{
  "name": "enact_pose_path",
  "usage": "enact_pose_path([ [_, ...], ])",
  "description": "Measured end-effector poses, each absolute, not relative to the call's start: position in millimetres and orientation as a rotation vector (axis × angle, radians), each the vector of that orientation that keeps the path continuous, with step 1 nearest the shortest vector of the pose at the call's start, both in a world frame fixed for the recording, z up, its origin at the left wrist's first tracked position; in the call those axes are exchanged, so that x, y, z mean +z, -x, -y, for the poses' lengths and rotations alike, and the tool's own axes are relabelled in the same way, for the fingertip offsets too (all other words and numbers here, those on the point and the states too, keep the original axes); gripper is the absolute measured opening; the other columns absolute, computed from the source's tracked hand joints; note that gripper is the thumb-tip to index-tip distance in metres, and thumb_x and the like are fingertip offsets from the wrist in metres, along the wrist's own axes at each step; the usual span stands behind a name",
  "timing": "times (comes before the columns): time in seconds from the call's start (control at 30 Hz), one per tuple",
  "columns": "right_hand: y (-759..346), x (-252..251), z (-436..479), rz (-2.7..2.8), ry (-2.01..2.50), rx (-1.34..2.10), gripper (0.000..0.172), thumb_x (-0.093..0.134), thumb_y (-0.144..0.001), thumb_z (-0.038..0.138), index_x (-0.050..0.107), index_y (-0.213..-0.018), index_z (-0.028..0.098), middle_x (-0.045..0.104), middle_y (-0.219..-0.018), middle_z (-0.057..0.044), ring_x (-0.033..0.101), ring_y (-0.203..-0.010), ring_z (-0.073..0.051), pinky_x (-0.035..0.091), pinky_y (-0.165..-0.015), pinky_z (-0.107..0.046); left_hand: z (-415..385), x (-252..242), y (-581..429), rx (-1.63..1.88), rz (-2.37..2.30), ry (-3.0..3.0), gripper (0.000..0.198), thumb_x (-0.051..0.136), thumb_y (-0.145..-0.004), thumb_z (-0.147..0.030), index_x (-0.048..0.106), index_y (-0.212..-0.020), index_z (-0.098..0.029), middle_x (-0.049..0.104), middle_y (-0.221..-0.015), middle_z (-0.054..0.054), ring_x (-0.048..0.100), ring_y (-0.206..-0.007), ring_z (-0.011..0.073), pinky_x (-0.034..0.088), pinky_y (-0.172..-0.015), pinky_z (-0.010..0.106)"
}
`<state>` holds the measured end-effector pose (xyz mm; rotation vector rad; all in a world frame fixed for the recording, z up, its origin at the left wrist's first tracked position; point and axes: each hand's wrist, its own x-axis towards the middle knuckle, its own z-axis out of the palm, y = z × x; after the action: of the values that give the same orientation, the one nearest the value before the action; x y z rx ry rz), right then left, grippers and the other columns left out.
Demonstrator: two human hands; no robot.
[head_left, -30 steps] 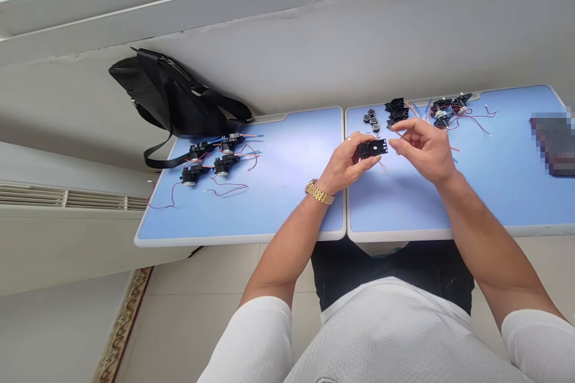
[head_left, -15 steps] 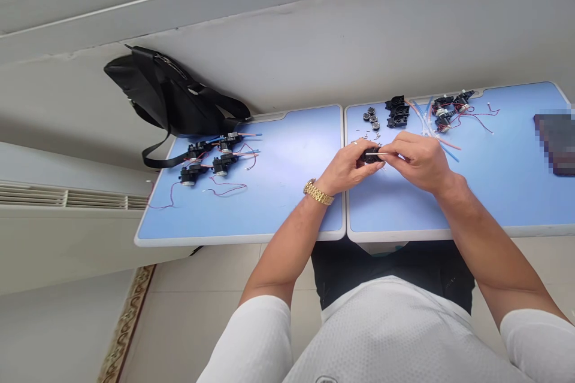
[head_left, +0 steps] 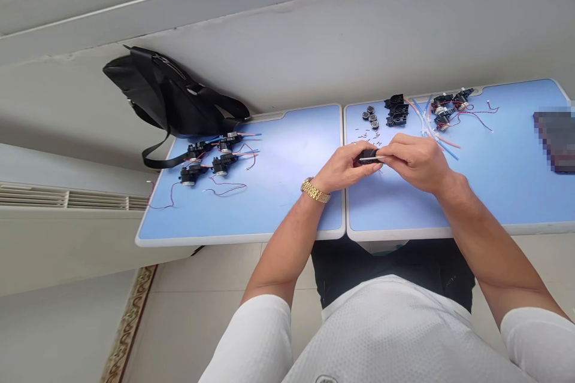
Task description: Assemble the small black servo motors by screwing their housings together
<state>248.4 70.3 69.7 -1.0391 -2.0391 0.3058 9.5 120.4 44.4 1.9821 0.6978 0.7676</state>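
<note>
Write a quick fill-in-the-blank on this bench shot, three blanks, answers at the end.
The left hand holds a small black housing over the ____ tabletop, and the right hand pinches a thin metal pin against it.
The left tabletop carries ____ wired black motor units.
The wristwatch on the left wrist has a ____ band.

Answers: right; four; gold.

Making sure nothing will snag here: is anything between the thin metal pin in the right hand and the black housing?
Nothing visible: the right hand holds the thin metal pin across the black plastic housing, which the left hand grips. Fingers hide part of the housing.
</note>
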Motion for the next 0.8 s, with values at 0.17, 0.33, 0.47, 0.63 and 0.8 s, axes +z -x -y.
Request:
enact_pose_path([
  [0.17, -249, 73, -76, 1.559, 1.205, 0.504, 0.029, 0.075, -0.105, 0.052, 0.086, -0.093, 0.028, 0.076, -0.082, -0.004, 0.063, -0.074, -0.022, 0.051, -0.071, -0.04, -128, 46, 6, 0.967, -0.789, -1.803, 0.051, 0.089, -0.094, -0.07, 0.078, -0.108, -0.022, 0.07, -0.086, 0.002, 0.055, -0.066, 0.0114, 0.045, -0.059, 0.027],
  [0.33, -257, 71, -84, 1.463, 1.313, 0.521, 0.018, 0.072, -0.102, 0.039, 0.085, -0.104, 0.027, 0.078, -0.089, -0.004, 0.061, -0.074, -0.02, 0.051, -0.073, -0.039, -147, 49, 28, 1.273, -0.802, -1.493, 0.06, 0.092, -0.086, -0.078, 0.067, -0.099, -0.025, 0.055, -0.072, -0.005, 0.034, -0.049, 0.0055, 0.027, -0.044, 0.024],
  [0.47, -260, 66, -85, 1.511, 1.271, 0.506, 0.029, 0.066, -0.11, 0.049, 0.086, -0.117, 0.029, 0.078, -0.09, -0.004, 0.061, -0.07, -0.02, 0.052, -0.074, -0.04, -153, 47, 29, 1.33, -0.806, -1.401, 0.065, 0.092, -0.083, -0.082, 0.062, -0.093, -0.025, 0.048, -0.066, -0.007, 0.035, -0.047, 0.0056, 0.023, -0.043, 0.023],
  [0.63, -264, 76, -87, 1.561, 1.308, 0.467, 0.052, 0.057, -0.113, 0.075, 0.083, -0.123, 0.031, 0.06, -0.07, 0.002, 0.057, -0.063, -0.02, 0.046, -0.07, -0.04, -150, 40, 18, 1.268, -0.929, -1.476, 0.065, 0.099, -0.073, -0.079, 0.075, -0.096, -0.023, 0.057, -0.07, -0.004, 0.044, -0.055, 0.0074, 0.034, -0.047, 0.023],
  [0.8, -272, 96, -94, 1.582, 1.317, 0.346, 0.044, 0.053, -0.118, 0.066, 0.07, -0.099, 0.03, 0.056, -0.066, 0.002, 0.049, -0.058, -0.018, 0.041, -0.066, -0.04, -148, 37, 16, 1.265, -0.961, -1.555, 0.055, 0.101, -0.076, -0.067, 0.085, -0.103, -0.022, 0.077, -0.091, 0.004, 0.064, -0.073, 0.012, 0.052, -0.06, 0.024],
])
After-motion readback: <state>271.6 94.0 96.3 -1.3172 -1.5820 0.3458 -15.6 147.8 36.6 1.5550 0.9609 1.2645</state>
